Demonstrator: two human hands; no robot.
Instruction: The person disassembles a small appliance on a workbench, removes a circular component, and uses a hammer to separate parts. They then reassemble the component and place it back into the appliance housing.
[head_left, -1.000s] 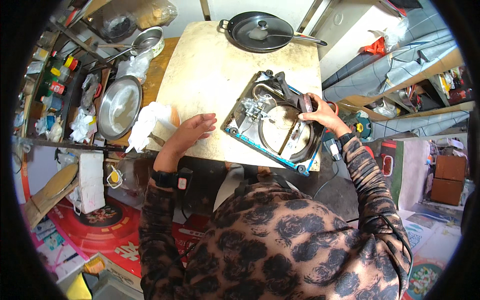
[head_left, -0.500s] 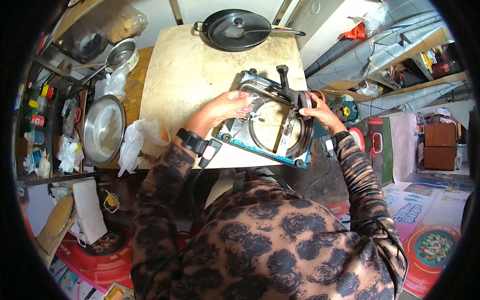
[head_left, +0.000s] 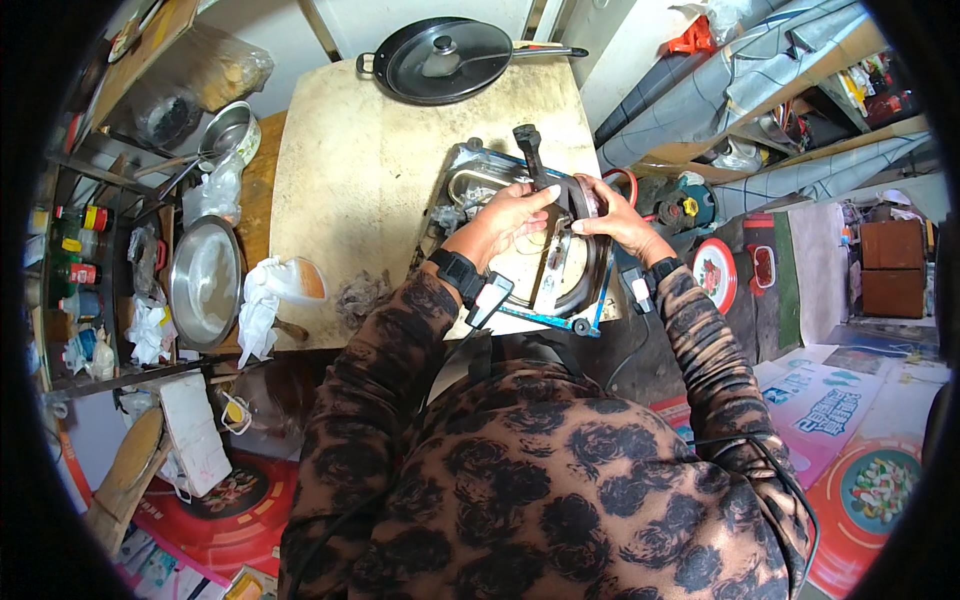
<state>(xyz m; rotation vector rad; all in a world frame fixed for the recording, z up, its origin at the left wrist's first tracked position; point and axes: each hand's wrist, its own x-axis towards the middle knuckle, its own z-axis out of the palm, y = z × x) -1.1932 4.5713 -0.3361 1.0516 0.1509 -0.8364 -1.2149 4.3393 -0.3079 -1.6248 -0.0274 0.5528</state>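
A gas stove frame with blue edges and small round feet lies on the near right part of the table, its round opening showing the tabletop. My right hand grips a dark round burner with a black pipe rising from it, held tilted over the frame. My left hand has its thumb and forefinger at the pipe's lower end, next to the burner; its other fingers are curled and partly hidden. A metal strip runs from the burner toward the frame's near edge.
A lidded black pan stands at the table's far edge. Left are a crumpled greyish clump, a white plastic bag, a steel basin and a saucepan. A gas cylinder stands right of the table.
My left hand has moved right, from the frame's left side to the burner pipe. The thin, shiny strands at its fingers no longer show. The view has shifted slightly.
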